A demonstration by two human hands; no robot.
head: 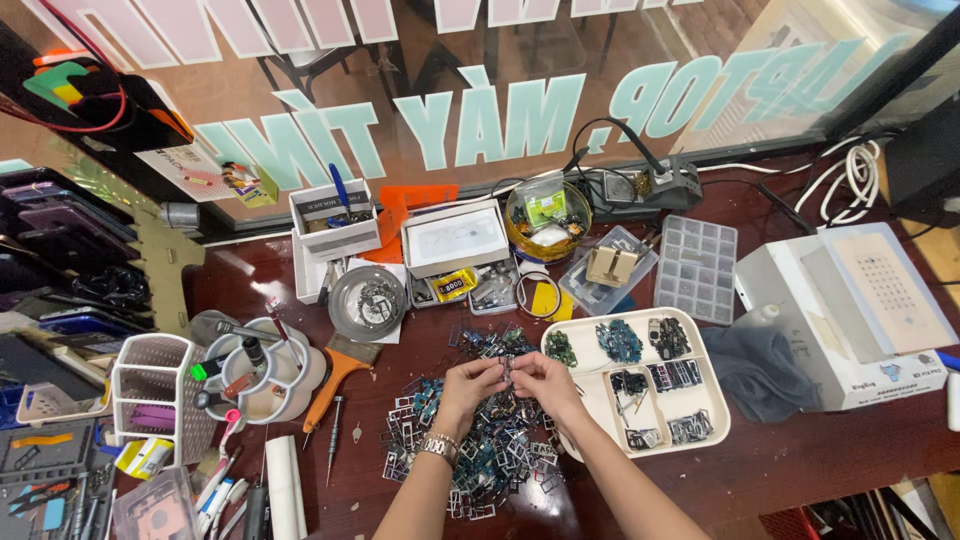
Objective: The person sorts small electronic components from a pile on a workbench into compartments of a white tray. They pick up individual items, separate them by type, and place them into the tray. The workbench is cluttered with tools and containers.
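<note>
**Small frame part pinched over the pile**

Nearest us, our left hand (468,385) and right hand (540,380) meet, fingertips together on one small metal part (507,368) above the pile of frames (480,450) at the table's near edge. We judge sorting is underway. The divided tray (700,440) sits just right; the brush (335,375) and tool cup (255,375) crowd left.

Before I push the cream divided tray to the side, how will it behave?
The cream divided tray would probably slide easily, since the wooden table looks smooth. It seems light and shallow, so the small circuit boards inside may shift. Its left edge lies by the pile of metal frames, which may drag along.
</note>
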